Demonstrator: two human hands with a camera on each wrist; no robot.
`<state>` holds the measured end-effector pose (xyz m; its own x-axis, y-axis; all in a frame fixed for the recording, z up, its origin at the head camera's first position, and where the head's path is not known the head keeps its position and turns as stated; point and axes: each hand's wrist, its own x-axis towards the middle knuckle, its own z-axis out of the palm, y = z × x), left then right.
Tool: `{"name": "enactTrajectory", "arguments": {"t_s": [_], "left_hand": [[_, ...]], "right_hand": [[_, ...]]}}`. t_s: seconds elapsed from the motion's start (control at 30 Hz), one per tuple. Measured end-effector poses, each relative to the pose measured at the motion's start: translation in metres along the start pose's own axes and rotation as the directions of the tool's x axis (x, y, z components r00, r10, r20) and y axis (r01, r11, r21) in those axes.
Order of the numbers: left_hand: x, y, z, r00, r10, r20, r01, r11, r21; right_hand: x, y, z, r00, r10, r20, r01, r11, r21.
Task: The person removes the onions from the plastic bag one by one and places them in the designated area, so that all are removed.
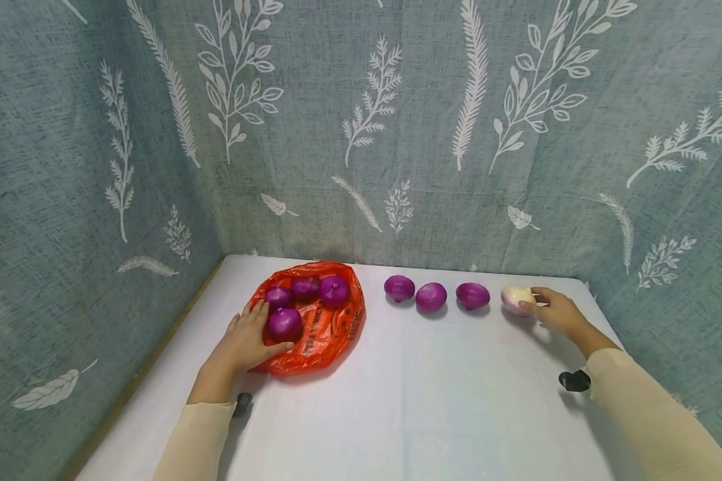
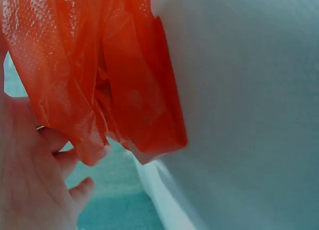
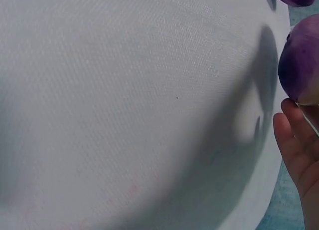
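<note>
My left hand (image 1: 241, 341) rests on the left side of a red plastic bag (image 1: 319, 341), fingers spread and relaxed, beside a purple onion (image 1: 285, 325) in the bag. In the left wrist view the hand (image 2: 35, 175) lies against the bag's crinkled edge (image 2: 134, 90). At the far right my right hand (image 1: 556, 312) pinches a pale-and-purple onion (image 1: 516, 300) between thumb and fingers. The right wrist view shows that onion (image 3: 301, 60) at the fingertips of the right hand (image 3: 301, 150).
Three purple onions (image 1: 399, 288) (image 1: 431, 297) (image 1: 472, 296) stand in a row along the back of the white table (image 1: 433, 401). More onions (image 1: 333, 290) lie inside the bag. Patterned grey-green cloth (image 1: 319, 133) hangs behind and at both sides.
</note>
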<state>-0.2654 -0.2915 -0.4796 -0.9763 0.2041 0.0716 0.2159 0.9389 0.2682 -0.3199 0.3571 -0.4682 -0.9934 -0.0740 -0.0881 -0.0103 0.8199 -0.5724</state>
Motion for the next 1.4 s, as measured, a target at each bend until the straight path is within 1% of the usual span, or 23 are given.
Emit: {"name": "enactTrajectory", "arguments": {"t_s": [0.2,0.4,0.57,0.83,1.03,1.23,1.4], "left_hand": [[-0.001,-0.002,0.002,1.0,0.001,-0.001,-0.001,1.0,-0.008],[0.0,-0.003,0.003,1.0,-0.004,0.001,0.004,1.0,-0.013],[0.0,-0.004,0.003,1.0,-0.007,-0.002,0.007,1.0,-0.018],[-0.002,-0.004,0.003,1.0,-0.011,0.011,0.011,1.0,-0.026],[-0.002,-0.004,0.003,1.0,-0.016,0.005,0.016,1.0,-0.018],[-0.003,-0.004,0.004,1.0,-0.019,0.006,0.02,1.0,-0.022],[-0.003,-0.004,0.003,1.0,-0.017,0.002,0.017,1.0,-0.024]], "right_hand": [[0.0,0.003,0.001,1.0,-0.012,0.008,0.012,1.0,-0.005],[0.002,0.002,0.003,0.999,-0.009,0.031,0.008,0.999,0.031],[0.001,0.0,0.006,0.999,-0.033,0.02,0.031,0.997,0.075],[-0.001,-0.002,0.013,1.0,-0.021,-0.01,0.021,0.999,0.045],[-0.001,-0.003,0.015,0.998,-0.051,-0.043,0.053,0.998,0.029],[-0.001,-0.001,0.017,0.997,-0.02,-0.069,0.021,1.0,0.019],[-0.001,0.001,0.017,0.998,-0.022,-0.067,0.022,1.0,0.002]]}}
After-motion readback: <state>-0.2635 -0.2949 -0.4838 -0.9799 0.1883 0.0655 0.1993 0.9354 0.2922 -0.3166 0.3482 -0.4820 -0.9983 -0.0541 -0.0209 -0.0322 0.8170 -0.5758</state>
